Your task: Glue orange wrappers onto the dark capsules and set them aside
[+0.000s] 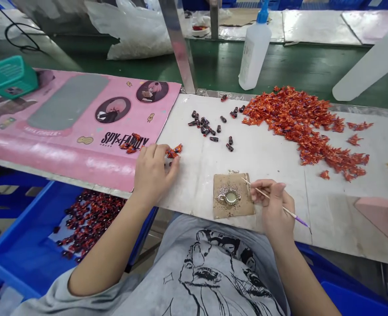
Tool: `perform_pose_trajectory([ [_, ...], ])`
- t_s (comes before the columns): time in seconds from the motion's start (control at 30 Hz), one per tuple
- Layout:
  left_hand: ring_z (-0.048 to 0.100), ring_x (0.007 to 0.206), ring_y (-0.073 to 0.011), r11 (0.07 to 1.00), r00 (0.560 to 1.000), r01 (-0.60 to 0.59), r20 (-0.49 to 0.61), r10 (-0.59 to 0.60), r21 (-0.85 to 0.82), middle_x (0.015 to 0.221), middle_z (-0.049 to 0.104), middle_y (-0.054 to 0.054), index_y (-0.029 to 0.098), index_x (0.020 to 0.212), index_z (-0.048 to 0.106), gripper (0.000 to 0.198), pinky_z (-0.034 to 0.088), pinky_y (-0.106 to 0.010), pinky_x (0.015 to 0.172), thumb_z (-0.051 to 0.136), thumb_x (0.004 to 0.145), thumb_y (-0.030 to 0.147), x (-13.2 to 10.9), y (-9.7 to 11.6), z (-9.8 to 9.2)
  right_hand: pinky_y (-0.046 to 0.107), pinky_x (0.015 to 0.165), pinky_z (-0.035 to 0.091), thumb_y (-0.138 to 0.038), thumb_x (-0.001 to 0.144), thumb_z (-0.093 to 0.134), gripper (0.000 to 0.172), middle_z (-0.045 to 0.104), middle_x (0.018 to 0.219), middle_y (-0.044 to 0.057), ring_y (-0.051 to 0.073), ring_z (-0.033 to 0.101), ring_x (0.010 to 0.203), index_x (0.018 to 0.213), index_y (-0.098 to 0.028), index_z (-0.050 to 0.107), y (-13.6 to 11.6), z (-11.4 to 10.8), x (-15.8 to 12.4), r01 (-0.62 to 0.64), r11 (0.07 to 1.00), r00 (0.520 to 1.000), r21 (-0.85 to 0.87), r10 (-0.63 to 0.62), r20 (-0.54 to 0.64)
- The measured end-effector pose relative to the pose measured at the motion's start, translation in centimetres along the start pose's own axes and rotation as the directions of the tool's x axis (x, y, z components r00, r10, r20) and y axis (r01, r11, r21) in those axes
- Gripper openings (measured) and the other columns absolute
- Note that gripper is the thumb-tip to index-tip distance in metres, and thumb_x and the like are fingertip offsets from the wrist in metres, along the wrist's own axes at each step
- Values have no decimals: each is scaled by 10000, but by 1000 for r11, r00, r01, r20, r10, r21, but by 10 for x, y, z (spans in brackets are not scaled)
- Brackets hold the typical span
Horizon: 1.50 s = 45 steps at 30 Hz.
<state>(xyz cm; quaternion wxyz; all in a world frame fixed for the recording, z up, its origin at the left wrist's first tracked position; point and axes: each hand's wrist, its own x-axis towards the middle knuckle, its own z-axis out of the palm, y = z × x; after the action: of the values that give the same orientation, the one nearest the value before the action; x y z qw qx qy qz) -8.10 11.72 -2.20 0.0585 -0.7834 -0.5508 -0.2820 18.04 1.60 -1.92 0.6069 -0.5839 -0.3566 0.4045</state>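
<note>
My left hand (156,171) rests at the edge of the pink mat, fingers bent and thumb apart from the index finger. Small orange figure pieces (174,151) lie just beyond its fingertips, with tiny dark bits by the thumb. What lies under the palm is hidden. Between the fingers of my right hand (274,204) is a thin paintbrush (291,213), pale with a purple section and fine dark tip towards the lower right. Its other, pointed end hovers above a cardboard square (218,181). A bottle cap (231,198) sits on that square amid glossy brown splatter.
A heap of orange pieces (292,114) covers the back right; dark small parts (205,125) lie mid-table. A white bottle with blue tip (253,55) stands behind. On the left are a pink mat (115,162), a green basket (11,79) and a blue bin (26,250) below.
</note>
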Motion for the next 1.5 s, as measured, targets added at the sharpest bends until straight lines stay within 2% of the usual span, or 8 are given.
perform_pose_trajectory([
  [0.23, 566, 1198, -356, 965, 920, -221, 299, 254, -138, 1256, 674, -204, 104, 1229, 661, 330, 448, -485, 1032, 476, 956, 122, 56, 45, 30, 307, 642, 569, -557, 769, 807, 367, 769, 779, 60, 186, 694, 699, 847, -200, 772, 5, -3, -3, 43, 992, 997, -118, -35, 74],
  [0.43, 602, 1114, -353, 960, 880, -262, 384, 278, -95, 1109, 712, -207, 119, 1058, 730, 363, 499, -488, 956, 407, 926, 18, 79, 60, 62, 321, 649, 560, -485, 939, 633, 367, 755, 743, 70, 186, 686, 669, 752, -195, 757, 9, -1, -7, 196, 964, 969, -178, -162, 189],
  [0.63, 657, 930, -323, 968, 901, -234, 356, 249, -84, 998, 710, -178, 142, 1010, 718, 303, 518, -437, 820, 432, 927, 84, 59, 51, 42, 307, 633, 521, -335, 961, 590, 280, 746, 736, 64, 195, 691, 702, 752, -200, 718, 12, 0, -7, 330, 913, 926, -241, -264, 270],
  [0.77, 671, 803, -245, 961, 970, -89, 197, 143, -260, 915, 742, -91, 184, 1014, 701, 175, 528, -369, 772, 555, 932, 232, 40, 49, 12, 306, 655, 524, -330, 959, 565, 281, 720, 722, 47, 185, 670, 681, 724, -218, 671, 12, -1, -7, 329, 900, 931, -287, -257, 260],
  [0.87, 662, 689, -185, 834, 994, 79, 109, -23, -546, 734, 718, -12, 214, 820, 709, 56, 538, -316, 702, 724, 842, 262, 24, 54, -7, 279, 579, 483, -361, 953, 565, 296, 704, 696, 38, 156, 616, 597, 713, -213, 653, 10, 0, -8, 277, 907, 947, -317, -202, 252],
  [1.03, 680, 601, -143, 391, 964, 240, 172, -202, -888, 677, 717, 8, 232, 742, 800, 103, 560, -272, 589, 864, 704, 161, 1, 64, -20, 253, 469, 406, -507, 920, 614, 389, 627, 561, 10, 133, 541, 496, 712, -187, 688, 5, 5, -8, 120, 952, 976, -282, -61, 211],
  [1.27, 703, 607, -162, 110, 810, 584, 570, -139, -804, 779, 809, -55, 255, 750, 854, 179, 625, -295, 584, 959, 605, 254, -16, 80, -18, 262, 537, 509, -619, 863, 669, 460, 678, 610, 28, 148, 622, 567, 721, -183, 707, -3, 7, -2, 27, 982, 987, -188, 4, 163],
  [1.5, 739, 702, -163, -58, 759, 646, 648, -61, -761, 825, 814, -45, 252, 950, 855, 263, 651, -325, 746, 925, 708, 327, -25, 89, -17, 259, 545, 515, -602, 904, 641, 447, 673, 610, 14, 139, 626, 562, 736, -192, 695, -18, 13, -3, 99, 974, 989, -205, -72, 132],
])
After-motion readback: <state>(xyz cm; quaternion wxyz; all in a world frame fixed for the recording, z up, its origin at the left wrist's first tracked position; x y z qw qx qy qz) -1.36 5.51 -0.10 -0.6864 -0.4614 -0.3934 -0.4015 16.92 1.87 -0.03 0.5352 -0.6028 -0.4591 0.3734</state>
